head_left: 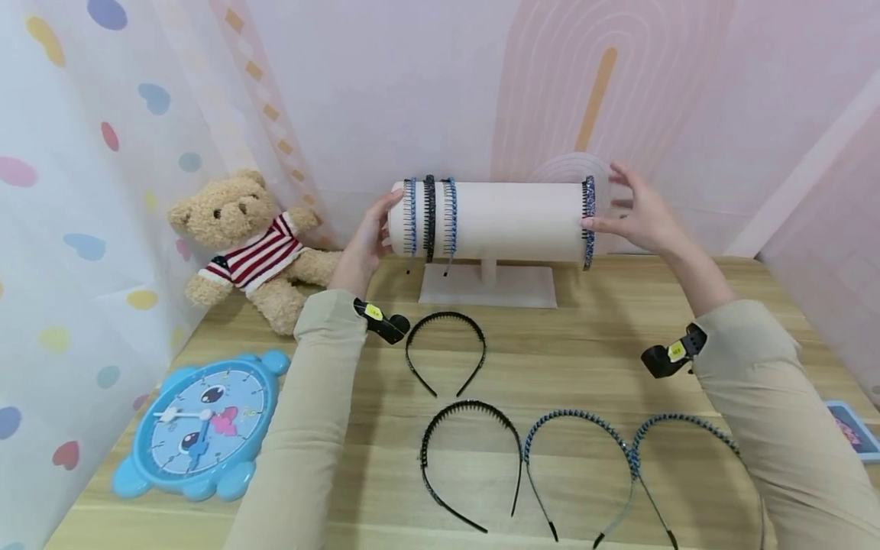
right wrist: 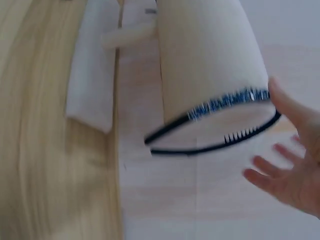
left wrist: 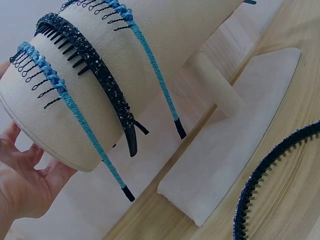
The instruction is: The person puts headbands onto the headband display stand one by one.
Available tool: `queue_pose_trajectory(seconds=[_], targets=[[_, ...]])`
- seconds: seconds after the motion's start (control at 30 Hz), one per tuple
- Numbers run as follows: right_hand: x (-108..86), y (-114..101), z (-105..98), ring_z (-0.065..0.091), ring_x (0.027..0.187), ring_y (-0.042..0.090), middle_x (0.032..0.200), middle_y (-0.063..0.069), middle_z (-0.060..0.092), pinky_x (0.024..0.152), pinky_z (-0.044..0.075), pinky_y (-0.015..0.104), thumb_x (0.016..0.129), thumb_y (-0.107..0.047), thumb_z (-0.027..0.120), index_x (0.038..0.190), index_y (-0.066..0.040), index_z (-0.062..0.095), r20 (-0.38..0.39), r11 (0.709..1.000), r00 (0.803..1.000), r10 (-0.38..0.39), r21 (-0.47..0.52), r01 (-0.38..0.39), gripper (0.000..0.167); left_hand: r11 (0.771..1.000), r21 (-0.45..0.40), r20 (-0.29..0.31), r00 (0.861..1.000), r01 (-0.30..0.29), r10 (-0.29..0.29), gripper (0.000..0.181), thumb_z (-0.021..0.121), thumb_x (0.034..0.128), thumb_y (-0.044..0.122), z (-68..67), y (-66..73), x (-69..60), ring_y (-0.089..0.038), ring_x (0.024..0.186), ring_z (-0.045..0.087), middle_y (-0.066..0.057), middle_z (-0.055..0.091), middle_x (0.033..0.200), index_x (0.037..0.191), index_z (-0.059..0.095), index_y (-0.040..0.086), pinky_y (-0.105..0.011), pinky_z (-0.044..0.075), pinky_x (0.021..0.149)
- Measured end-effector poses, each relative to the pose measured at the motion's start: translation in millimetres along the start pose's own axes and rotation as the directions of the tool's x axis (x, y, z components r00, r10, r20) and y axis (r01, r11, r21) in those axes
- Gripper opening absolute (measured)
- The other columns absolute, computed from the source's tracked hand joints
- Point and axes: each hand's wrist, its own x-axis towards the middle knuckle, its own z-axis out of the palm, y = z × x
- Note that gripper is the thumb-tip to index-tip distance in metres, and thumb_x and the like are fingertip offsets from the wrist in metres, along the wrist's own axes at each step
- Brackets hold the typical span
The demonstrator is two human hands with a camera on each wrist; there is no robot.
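Note:
A white roll-shaped headband stand [head_left: 512,221] stands at the back of the table. My left hand [head_left: 367,237] holds its left end, fingers against the rim. Around the roll near that hand sit a blue braided headband [left wrist: 75,110], a dark glittery headband [left wrist: 95,62] and a second blue braided headband [left wrist: 150,62]. At the right end, a blue glitter headband [right wrist: 225,102] sits at the roll's edge, its comb teeth partly visible. The thumb of my right hand [head_left: 639,210] touches this headband, while the other fingers are spread apart beyond the roll's end.
Several more headbands lie on the table: a small black one [head_left: 447,315], a larger black one [head_left: 474,403] and blue ones [head_left: 574,415] at the front. A teddy bear [head_left: 257,256] and a blue toy clock [head_left: 206,428] are on the left. A blue-framed item [head_left: 852,431] lies far right.

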Motion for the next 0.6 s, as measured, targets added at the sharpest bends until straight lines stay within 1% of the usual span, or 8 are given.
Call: queue_pose_trajectory(seconds=[0.03,0.07,0.13,0.2,0.27,0.43,0.53,0.6], targets=[[3.0,0.6,-2.8,0.022,0.136,0.039,0.153,0.017,0.01,0.107,0.023,0.054,0.082,-0.03,0.067,0.147,-0.011,0.005,0.036,0.998,0.999,-0.041,-0.05,0.043,0.092,1.0,0.003,-0.003,1.0,0.001,-0.001,0.051,0.056,0.0814,0.052,-0.6,0.3,0.2,-0.013,0.108,0.038,0.011,0.05,0.121,0.127,0.047,0.03,-0.032,0.033,0.09],[5.8,0.8,-5.6,0.01,0.139,0.039,0.154,0.015,0.003,0.109,0.015,0.057,0.083,-0.03,0.066,0.147,-0.013,0.001,0.079,0.993,0.994,-0.071,-0.089,0.078,0.093,1.0,0.002,-0.007,1.0,0.0,0.0,0.051,0.057,0.0807,0.052,-0.9,0.5,0.5,-0.013,0.107,0.039,0.011,0.051,0.119,0.125,0.048,0.03,-0.032,0.033,0.089],[10.3,0.8,-10.5,0.0,0.14,0.037,0.154,0.014,-0.002,0.11,0.006,0.057,0.085,-0.03,0.063,0.147,-0.013,0.002,0.16,0.981,0.981,-0.11,-0.143,0.133,0.089,1.0,0.001,-0.004,1.0,0.002,-0.002,0.05,0.057,0.0808,0.052,-1.3,0.3,1.2,-0.012,0.105,0.038,0.011,0.052,0.115,0.125,0.049,0.03,-0.032,0.033,0.089],[13.0,-0.9,-14.1,0.0,0.141,0.036,0.154,0.015,0.002,0.111,0.006,0.056,0.086,-0.03,0.062,0.147,-0.01,0.007,0.219,0.972,0.969,-0.112,-0.178,0.152,0.084,1.0,0.004,0.002,1.0,0.004,-0.004,0.05,0.057,0.0808,0.053,-1.7,-0.5,2.4,-0.012,0.105,0.038,0.011,0.052,0.114,0.125,0.049,0.03,-0.033,0.033,0.09],[14.3,-3.3,-16.3,0.003,0.14,0.037,0.153,0.016,0.006,0.11,0.009,0.056,0.086,-0.032,0.062,0.147,-0.01,0.012,0.254,0.972,0.964,-0.082,-0.192,0.133,0.082,1.0,-0.001,0.003,1.0,0.001,-0.001,0.05,0.058,0.0802,0.053,-2.6,-1.3,5.2,-0.013,0.107,0.038,0.01,0.052,0.117,0.124,0.05,0.03,-0.034,0.033,0.09],[16.8,-8.6,-16.8,0.004,0.14,0.036,0.153,0.015,0.009,0.109,0.012,0.056,0.083,-0.034,0.065,0.146,-0.01,0.014,0.261,0.975,0.965,-0.032,-0.205,0.088,0.085,1.0,-0.009,0.011,1.0,0.001,-0.001,0.054,0.058,0.08,0.053,-6.0,-4.0,15.1,-0.015,0.113,0.036,0.008,0.048,0.129,0.129,0.046,0.032,-0.036,0.032,0.094],[17.7,-11.1,-15.8,0.005,0.14,0.036,0.153,0.015,0.01,0.109,0.012,0.057,0.082,-0.035,0.067,0.146,-0.012,0.015,0.258,0.974,0.966,-0.002,-0.219,0.06,0.086,1.0,-0.016,0.012,1.0,0.006,-0.006,0.055,0.059,0.0797,0.053,-7.9,-5.7,19.3,-0.015,0.114,0.036,0.008,0.048,0.128,0.129,0.046,0.032,-0.036,0.032,0.095],[18.4,-13.3,-14.6,0.006,0.14,0.036,0.153,0.015,0.011,0.109,0.013,0.057,0.081,-0.035,0.067,0.146,-0.012,0.016,0.258,0.971,0.966,0.005,-0.232,0.057,0.086,1.0,-0.021,0.007,1.0,0.003,-0.003,0.053,0.059,0.0792,0.053,-9.1,-6.4,20.7,-0.015,0.113,0.036,0.008,0.049,0.125,0.126,0.048,0.031,-0.036,0.033,0.094]])
